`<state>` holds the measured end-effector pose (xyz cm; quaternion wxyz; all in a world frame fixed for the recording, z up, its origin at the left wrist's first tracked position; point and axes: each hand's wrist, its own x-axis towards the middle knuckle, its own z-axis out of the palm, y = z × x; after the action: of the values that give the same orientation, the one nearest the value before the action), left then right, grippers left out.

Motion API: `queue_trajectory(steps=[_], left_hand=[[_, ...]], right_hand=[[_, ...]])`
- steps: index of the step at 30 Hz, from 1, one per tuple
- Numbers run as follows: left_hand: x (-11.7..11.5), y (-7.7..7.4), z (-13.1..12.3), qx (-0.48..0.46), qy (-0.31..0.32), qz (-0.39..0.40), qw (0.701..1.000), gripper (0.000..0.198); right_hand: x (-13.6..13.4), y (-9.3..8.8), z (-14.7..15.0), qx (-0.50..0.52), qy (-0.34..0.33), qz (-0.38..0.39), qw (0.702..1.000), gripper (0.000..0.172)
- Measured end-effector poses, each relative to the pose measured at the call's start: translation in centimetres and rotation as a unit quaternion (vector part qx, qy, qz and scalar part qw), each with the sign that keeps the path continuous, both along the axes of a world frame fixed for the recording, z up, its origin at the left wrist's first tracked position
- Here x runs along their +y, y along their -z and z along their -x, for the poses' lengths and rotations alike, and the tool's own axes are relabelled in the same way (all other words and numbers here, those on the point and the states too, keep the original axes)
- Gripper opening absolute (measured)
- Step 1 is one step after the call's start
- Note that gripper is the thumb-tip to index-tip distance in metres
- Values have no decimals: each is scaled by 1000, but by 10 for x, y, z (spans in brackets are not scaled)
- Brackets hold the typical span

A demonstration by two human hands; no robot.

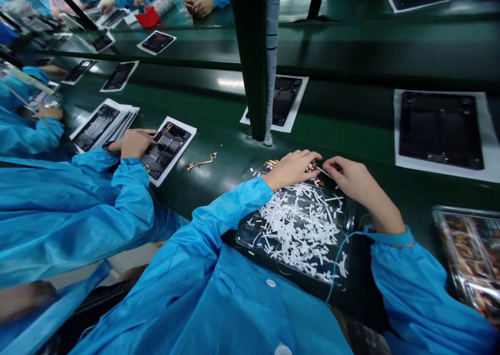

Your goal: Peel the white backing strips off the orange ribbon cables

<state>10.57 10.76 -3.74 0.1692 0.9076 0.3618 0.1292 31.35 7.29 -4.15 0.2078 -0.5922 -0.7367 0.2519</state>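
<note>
Closest to you, at the table's near edge, a black tray [250, 232] lies between your blue sleeves, heaped with white paper strips [302, 225]. Off to your right, a clear plastic tray [443, 214] of small brownish parts sits at the same edge, well apart from your hands.

At the far end of the black tray, your left hand [291, 168] and your right hand [349, 177] meet over a little cluster of small gold-coloured parts [270, 163]. Your left hand is curled, fingertips pinching at something tiny; your right hand pinches a thin white strip [321, 172] that runs between the two hands. What exactly the left fingers grip is too small to tell.

Just left of you, another gold part [201, 163] lies alone on the green table [226, 152]. Beyond it, a co-worker's hand [135, 142] rests flat on an opened tablet [169, 148] lying on white paper, with a stack of similar ones [99, 126] beside it.

Farther out, a dark green post [250, 58] stands upright in front of you, and a black panel [439, 128] on white paper lies to the right. Across the far side, more people in blue coats work over further tablets, near a red box [148, 17].
</note>
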Motion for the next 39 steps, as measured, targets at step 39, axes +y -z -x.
queue_trajectory(steps=[39], left_hand=[[-35,-50,32,-348,-19,277,896,28]], right_hand=[[-59,-72,42,171,95,-14,980,21]])
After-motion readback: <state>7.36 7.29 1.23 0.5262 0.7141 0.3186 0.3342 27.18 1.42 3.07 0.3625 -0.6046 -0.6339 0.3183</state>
